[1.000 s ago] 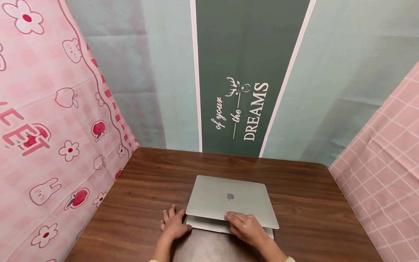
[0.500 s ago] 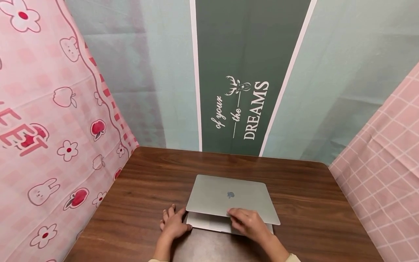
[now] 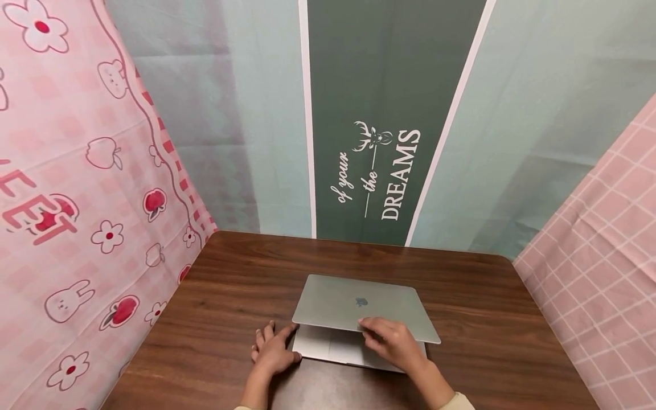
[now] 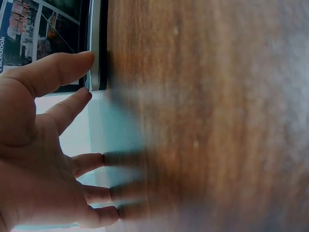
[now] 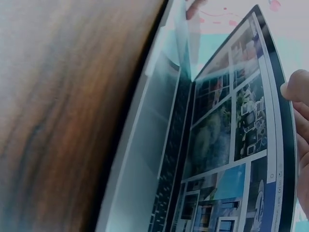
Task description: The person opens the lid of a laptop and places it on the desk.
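A silver laptop stands partly raised on the wooden table, its lid tilted up from the base. My right hand pinches the middle of the lid's front edge. In the right wrist view the lit screen displays a grid of photos, above the dark keyboard and pale palm rest. My left hand rests with fingers spread at the laptop's left front corner. Its thumb touches the base's edge in the left wrist view, and the other fingertips reach down to the tabletop.
The dark brown wooden table extends around the laptop on all sides. A grey-green cloth with white lettering hangs behind it. Pink patterned cloth borders the left side, and a pink checked cloth borders the right.
The laptop lid has been lifted higher by my right hand, which moved up and away from the base. More of the palm rest shows underneath. My left hand has stayed in place.
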Motion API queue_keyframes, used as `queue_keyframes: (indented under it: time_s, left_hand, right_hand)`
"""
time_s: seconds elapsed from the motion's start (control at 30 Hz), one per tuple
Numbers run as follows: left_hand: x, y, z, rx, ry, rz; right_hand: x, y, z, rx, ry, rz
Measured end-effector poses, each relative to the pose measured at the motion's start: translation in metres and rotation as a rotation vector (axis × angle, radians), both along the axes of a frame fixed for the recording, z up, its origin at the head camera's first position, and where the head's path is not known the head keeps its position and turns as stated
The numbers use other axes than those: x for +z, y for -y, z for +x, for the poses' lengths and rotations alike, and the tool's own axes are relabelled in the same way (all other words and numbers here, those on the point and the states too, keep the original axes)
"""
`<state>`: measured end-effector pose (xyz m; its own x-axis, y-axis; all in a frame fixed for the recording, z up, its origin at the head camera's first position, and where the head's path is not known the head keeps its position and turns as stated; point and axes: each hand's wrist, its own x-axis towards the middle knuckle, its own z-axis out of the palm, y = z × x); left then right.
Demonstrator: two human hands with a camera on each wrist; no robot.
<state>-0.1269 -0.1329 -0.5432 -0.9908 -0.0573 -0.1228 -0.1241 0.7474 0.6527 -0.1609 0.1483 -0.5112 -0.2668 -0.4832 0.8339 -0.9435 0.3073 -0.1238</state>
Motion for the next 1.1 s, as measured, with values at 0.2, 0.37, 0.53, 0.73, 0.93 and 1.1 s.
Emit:
queue_keyframes:
  time_s: [0.2, 0.37, 0.53, 0.73, 0.93, 1.1]
  left_hand:
    - [-0.001, 0.0, -0.001, -0.005, 0.005, -0.007]
    - [-0.001, 0.0, -0.001, -0.007, 0.001, -0.019]
    - [-0.002, 0.0, -0.001, 0.0, -0.001, -0.017]
    - [-0.004, -0.001, -0.001, 0.007, 0.002, -0.009]
    - [-0.002, -0.002, 0.0, 0.007, 0.01, -0.009]
    - [-0.001, -0.002, 0.0, 0.008, 0.008, -0.017]
  right_hand:
    - [0.007, -0.001, -0.002, 0.004, 0.024, 0.002]
    - [0.012, -0.001, -0.005, 0.007, 0.025, 0.011]
    - [0.017, -0.001, -0.007, 0.005, 0.013, 0.027]
    - [0.023, 0.0, -0.013, -0.02, -0.026, 0.032]
    - [0.03, -0.001, -0.018, -0.04, -0.012, 0.027]
    - [0.034, -0.002, -0.022, -0.062, -0.013, 0.025]
